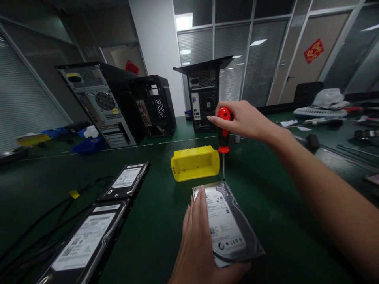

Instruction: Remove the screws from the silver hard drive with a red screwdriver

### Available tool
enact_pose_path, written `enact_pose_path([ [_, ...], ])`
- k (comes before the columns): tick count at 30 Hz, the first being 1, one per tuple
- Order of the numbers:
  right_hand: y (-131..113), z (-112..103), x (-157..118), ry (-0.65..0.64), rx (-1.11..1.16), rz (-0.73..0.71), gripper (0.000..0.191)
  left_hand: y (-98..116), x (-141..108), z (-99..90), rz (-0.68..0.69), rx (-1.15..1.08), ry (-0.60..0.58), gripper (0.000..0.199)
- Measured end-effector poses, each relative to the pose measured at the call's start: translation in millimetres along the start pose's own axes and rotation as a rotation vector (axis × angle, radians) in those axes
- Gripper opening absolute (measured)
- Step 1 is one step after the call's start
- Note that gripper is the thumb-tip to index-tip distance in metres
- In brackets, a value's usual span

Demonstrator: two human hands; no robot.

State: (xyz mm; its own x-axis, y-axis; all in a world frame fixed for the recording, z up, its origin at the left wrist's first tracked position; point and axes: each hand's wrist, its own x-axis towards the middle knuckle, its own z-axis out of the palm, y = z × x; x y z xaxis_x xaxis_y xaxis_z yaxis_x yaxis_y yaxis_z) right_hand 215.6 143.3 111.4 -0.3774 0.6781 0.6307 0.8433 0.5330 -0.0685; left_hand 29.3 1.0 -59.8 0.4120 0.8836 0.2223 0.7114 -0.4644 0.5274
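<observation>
A silver hard drive point(226, 221) with a white label lies flat on the green table point(154, 236). My left hand point(197, 240) rests along its left side, fingers stretched over the edge and thumb at the near edge, holding it. Above the drive's far right corner, my right hand point(237, 116) is wrapped round the red and black handle of a screwdriver point(224, 134). The screwdriver stands upright, its tip at that corner. Just beyond the drive sits a yellow bin point(195, 163), with a few tiny dark specks inside.
Two more hard drives point(85, 240) point(127, 180) lie at the left, beside black cables point(56, 221). Computer cases point(109, 102) point(155, 106) point(204, 94) stand at the back. A blue bin point(89, 146) is at the back left; tools and a white device point(325, 102) lie at the right.
</observation>
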Motion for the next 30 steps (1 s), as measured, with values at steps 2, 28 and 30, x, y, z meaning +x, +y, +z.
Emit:
enact_pose_path([
  [2, 1, 0, 0, 0.006, 0.0, -0.005, 0.04, 0, 0, -0.5, 0.009, -0.001, -0.009, 0.133],
  [28, 52, -56, -2, 0.29, 1.304, 0.842, 0.016, -13, -8, -7.4, -0.05, -0.082, -0.013, 0.114],
  [30, 65, -37, -20, -0.11, 1.326, 0.989, 0.024, -13, -7, -7.8, -0.07, -0.083, -0.026, 0.103],
])
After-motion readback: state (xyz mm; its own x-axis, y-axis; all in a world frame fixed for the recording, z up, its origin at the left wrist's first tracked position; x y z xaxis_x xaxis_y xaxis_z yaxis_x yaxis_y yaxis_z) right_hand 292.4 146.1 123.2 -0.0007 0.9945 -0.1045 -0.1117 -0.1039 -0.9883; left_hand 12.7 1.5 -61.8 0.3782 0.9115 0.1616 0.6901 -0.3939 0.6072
